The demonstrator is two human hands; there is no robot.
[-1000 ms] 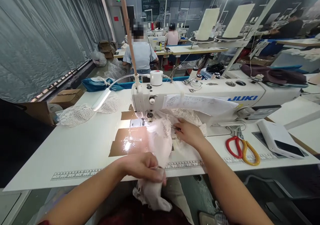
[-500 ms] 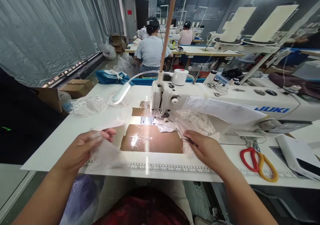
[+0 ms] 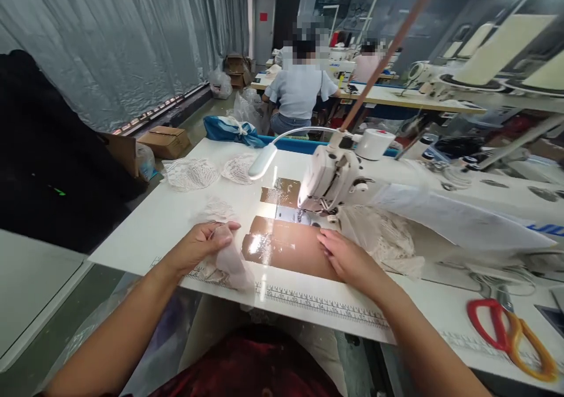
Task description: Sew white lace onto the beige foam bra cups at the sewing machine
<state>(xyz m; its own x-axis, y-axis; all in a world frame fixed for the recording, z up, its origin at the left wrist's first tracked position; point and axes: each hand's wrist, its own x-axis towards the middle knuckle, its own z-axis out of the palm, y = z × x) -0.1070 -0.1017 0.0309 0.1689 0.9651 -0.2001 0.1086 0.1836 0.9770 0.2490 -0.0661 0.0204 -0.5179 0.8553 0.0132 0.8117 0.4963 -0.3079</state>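
My left hand (image 3: 196, 249) is closed on a pale sheer lace piece (image 3: 231, 262), pinched between thumb and fingers. Its lower end hangs over the ruler strip at the table's front edge, and lacy cloth shows behind the hand. My right hand (image 3: 350, 262) has its fingers curled over the right end of the brown plate (image 3: 286, 241); what it holds, if anything, is hidden. Ahead of it stands the sewing machine (image 3: 326, 180), no cloth visible under its needle. Beside the right hand, a heap of cream lace (image 3: 379, 238) lies under the machine arm.
Red-and-yellow-handled scissors (image 3: 513, 338) lie at the right front. Two lace pieces (image 3: 191, 174) rest at the table's far left. A lamp (image 3: 263, 161) reaches over the table from the machine. Another person (image 3: 297, 88) sits at a table ahead.
The view has swung left. The lace piece that was by the needle is no longer there, and lacy cloth now shows at my left hand. My right hand has moved off the lace heap.
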